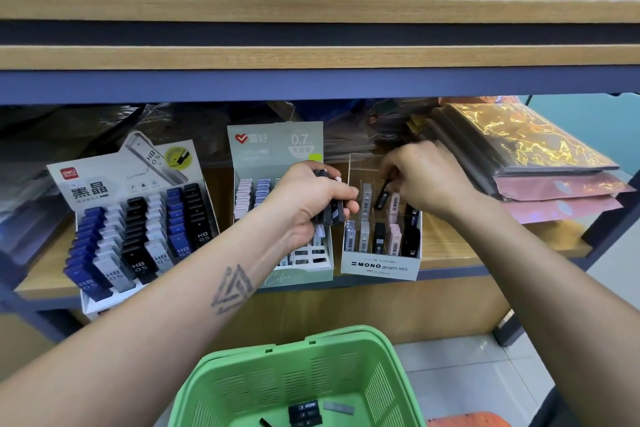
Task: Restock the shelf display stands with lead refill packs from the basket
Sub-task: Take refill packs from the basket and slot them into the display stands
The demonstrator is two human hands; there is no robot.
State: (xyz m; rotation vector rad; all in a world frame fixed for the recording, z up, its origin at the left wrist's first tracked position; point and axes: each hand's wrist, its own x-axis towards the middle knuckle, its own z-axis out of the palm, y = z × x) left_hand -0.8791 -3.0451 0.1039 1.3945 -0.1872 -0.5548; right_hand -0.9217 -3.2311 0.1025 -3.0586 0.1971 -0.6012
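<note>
While the left hand (311, 199) grips several lead refill packs (330, 210) at frame centre, the right hand (420, 177) pinches one black pack (382, 196) over the MONO stand (381, 265).

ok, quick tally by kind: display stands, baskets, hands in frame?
Display stands: 3 (Deli stand, pale green stand, MONO stand)
Baskets: 1 (green basket)
Hands: 2 (left hand gripping a bunch of packs, right hand pinching one black pack)
Total: 6
</note>
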